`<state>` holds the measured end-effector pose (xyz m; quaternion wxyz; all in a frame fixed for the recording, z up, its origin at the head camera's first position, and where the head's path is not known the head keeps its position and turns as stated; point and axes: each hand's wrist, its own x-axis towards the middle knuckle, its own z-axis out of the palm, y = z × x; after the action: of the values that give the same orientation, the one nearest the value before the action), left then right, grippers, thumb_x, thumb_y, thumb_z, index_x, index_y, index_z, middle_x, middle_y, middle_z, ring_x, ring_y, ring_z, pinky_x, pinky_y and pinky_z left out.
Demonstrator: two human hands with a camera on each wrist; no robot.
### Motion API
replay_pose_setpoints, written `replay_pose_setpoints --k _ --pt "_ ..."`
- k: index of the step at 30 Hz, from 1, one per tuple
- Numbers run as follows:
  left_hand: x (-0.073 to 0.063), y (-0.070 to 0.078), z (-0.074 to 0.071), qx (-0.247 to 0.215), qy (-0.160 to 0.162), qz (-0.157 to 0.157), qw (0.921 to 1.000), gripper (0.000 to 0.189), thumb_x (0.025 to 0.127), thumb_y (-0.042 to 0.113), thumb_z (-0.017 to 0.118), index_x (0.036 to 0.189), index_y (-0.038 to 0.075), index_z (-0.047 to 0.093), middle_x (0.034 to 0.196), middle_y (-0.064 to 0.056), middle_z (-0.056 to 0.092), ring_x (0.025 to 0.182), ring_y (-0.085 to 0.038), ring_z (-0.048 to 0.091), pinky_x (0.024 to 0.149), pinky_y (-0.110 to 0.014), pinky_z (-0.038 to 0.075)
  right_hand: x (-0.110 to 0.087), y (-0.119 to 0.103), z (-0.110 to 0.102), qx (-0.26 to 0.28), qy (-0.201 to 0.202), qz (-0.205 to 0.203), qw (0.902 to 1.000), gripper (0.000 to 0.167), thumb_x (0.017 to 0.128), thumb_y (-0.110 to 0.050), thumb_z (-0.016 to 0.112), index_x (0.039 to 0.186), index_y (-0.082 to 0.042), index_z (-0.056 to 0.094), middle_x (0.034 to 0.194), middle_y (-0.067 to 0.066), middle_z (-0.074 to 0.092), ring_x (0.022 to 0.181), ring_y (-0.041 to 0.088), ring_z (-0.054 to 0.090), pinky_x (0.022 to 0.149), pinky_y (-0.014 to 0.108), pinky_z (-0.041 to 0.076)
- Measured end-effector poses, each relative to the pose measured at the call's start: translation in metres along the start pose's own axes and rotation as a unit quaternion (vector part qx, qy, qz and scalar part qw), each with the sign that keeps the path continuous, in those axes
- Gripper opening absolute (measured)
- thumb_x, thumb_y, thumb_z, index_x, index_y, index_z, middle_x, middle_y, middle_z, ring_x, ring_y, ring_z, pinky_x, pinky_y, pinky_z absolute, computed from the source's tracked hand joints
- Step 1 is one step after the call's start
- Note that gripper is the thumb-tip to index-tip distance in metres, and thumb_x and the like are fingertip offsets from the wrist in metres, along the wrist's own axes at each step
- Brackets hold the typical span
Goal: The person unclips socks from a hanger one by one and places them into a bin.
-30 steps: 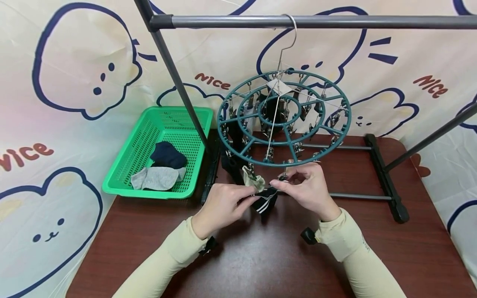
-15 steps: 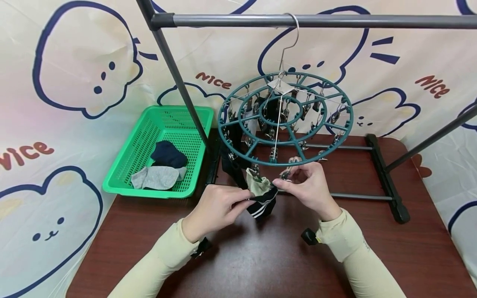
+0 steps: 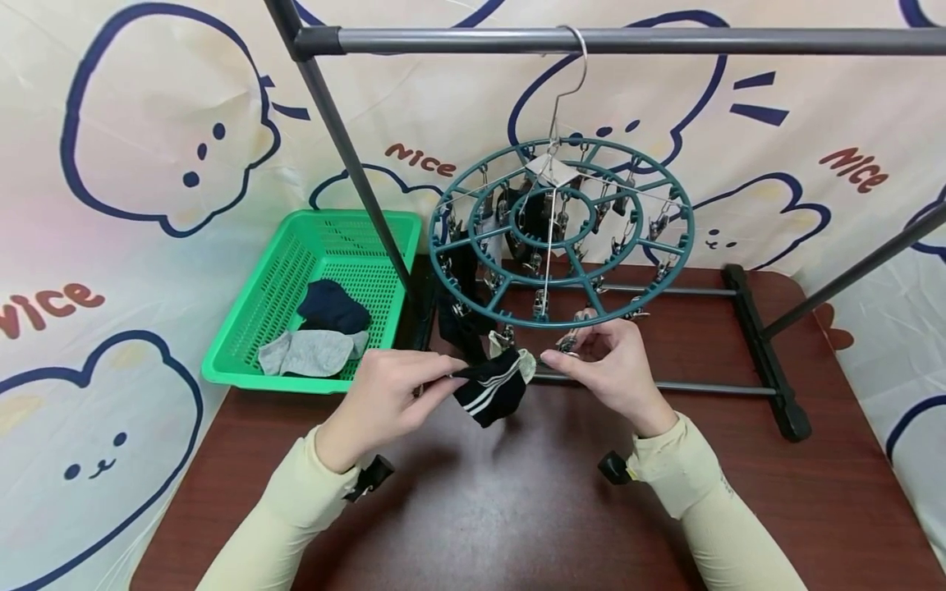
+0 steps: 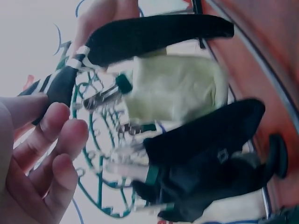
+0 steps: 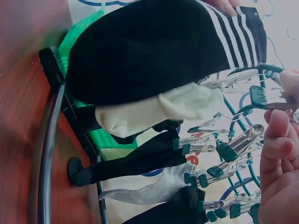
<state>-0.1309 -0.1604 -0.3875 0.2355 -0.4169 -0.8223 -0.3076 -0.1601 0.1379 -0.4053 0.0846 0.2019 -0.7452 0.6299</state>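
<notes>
In the head view my left hand (image 3: 392,402) pinches the cuff of a black sock (image 3: 491,394) with white stripes, held sideways in front of the round hanger. My right hand (image 3: 617,369) grips a metal clip (image 3: 567,343) at the hanger's near rim between thumb and fingers; its green-padded tip (image 5: 259,96) shows in the right wrist view, apart from the striped sock. Behind that sock a pale cream sock (image 4: 177,88) hangs from a neighbouring clip. More dark socks (image 4: 205,135) and a light grey sock (image 5: 161,186) hang further along.
The teal hanger (image 3: 562,325) hangs by a hook (image 3: 580,74) from a grey rack bar (image 3: 458,41). A green basket (image 3: 251,380) at left holds a navy folded sock (image 3: 332,308) and a grey one (image 3: 306,353). Rack feet (image 3: 776,369) stand on the brown table (image 3: 517,509).
My left hand has moved left, drawing the striped sock away from the right hand's clip, so more of the sock shows. My right hand stays on the clip almost unmoved.
</notes>
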Motion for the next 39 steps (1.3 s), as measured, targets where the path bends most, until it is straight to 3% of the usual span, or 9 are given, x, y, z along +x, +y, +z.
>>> replay_pose_setpoints --k 6,10,15,18,22,28,31,39 --pt "-0.004 -0.012 -0.019 -0.009 0.012 -0.022 0.9997 0.011 0.094 0.011 0.075 0.104 0.013 0.078 0.085 0.005 0.075 0.058 -0.003 0.051 0.053 -0.021 0.04 0.0 0.002 -0.002 -0.02 0.005 0.009 0.9997 0.02 0.079 0.001 0.086 0.078 -0.007 0.067 0.074 -0.007 0.068 0.058 0.011 0.054 0.055 0.026 0.047" --pt "-0.008 -0.019 -0.031 0.006 0.031 -0.031 0.999 0.018 0.103 0.025 0.067 0.105 0.013 0.079 0.089 0.003 0.078 0.062 -0.003 0.055 0.056 -0.02 0.042 -0.001 0.003 -0.003 -0.024 0.002 0.015 0.9996 0.019 0.08 0.001 0.086 0.078 -0.006 0.068 0.075 -0.009 0.071 0.059 0.011 0.056 0.056 0.026 0.048" --pt "-0.014 -0.029 -0.046 0.044 0.063 -0.033 0.9965 0.034 0.108 0.036 0.057 0.095 0.01 0.075 0.071 0.005 0.065 0.055 -0.002 0.044 0.053 -0.019 0.036 -0.002 0.004 -0.004 -0.027 -0.003 0.02 0.9994 0.019 0.08 0.001 0.085 0.079 -0.005 0.068 0.075 -0.01 0.071 0.059 0.011 0.056 0.056 0.026 0.048" --pt "-0.018 -0.033 -0.056 0.064 0.074 -0.051 0.9939 0.025 0.105 0.028 0.063 0.093 0.01 0.075 0.066 0.006 0.058 0.053 -0.002 0.039 0.051 -0.019 0.032 -0.003 0.004 -0.004 -0.029 0.0 0.023 0.9993 0.019 0.08 0.002 0.085 0.08 -0.005 0.067 0.075 -0.01 0.07 0.06 0.01 0.055 0.056 0.026 0.048" --pt "-0.026 -0.04 -0.068 0.078 0.081 -0.095 0.9891 0.005 0.094 0.01 0.074 0.097 0.01 0.077 0.067 0.007 0.062 0.054 0.0 0.044 0.051 -0.018 0.034 -0.003 0.004 -0.004 -0.029 0.004 0.024 0.9993 0.02 0.08 0.003 0.084 0.08 -0.004 0.066 0.074 -0.01 0.069 0.059 0.009 0.055 0.056 0.025 0.047" --pt "-0.042 -0.051 -0.081 0.082 0.106 -0.16 0.978 0.017 0.087 -0.001 0.079 0.099 0.011 0.078 0.065 0.006 0.066 0.061 0.006 0.051 0.054 -0.015 0.037 -0.002 0.004 -0.003 -0.027 -0.001 0.021 0.9994 0.02 0.081 0.002 0.083 0.078 -0.003 0.065 0.074 -0.011 0.07 0.058 0.008 0.054 0.055 0.024 0.047" --pt "-0.047 -0.058 -0.085 0.084 0.121 -0.178 0.9729 0.013 0.088 -0.002 0.078 0.087 0.01 0.074 0.063 0.005 0.065 0.06 0.007 0.051 0.055 -0.014 0.036 -0.002 0.004 -0.002 -0.03 0.0 0.022 0.9993 0.019 0.081 0.002 0.083 0.078 -0.003 0.065 0.074 -0.011 0.07 0.057 0.008 0.054 0.055 0.024 0.047" --pt "-0.058 -0.076 -0.096 0.056 0.161 -0.227 0.9589 0.032 0.091 -0.008 0.072 0.066 0.005 0.057 0.06 -0.006 0.062 0.059 0.006 0.054 0.057 -0.011 0.039 -0.001 0.006 -0.002 -0.041 -0.001 0.024 0.9989 0.02 0.081 0.0 0.085 0.079 -0.005 0.066 0.074 -0.009 0.068 0.057 0.011 0.053 0.054 0.026 0.047"
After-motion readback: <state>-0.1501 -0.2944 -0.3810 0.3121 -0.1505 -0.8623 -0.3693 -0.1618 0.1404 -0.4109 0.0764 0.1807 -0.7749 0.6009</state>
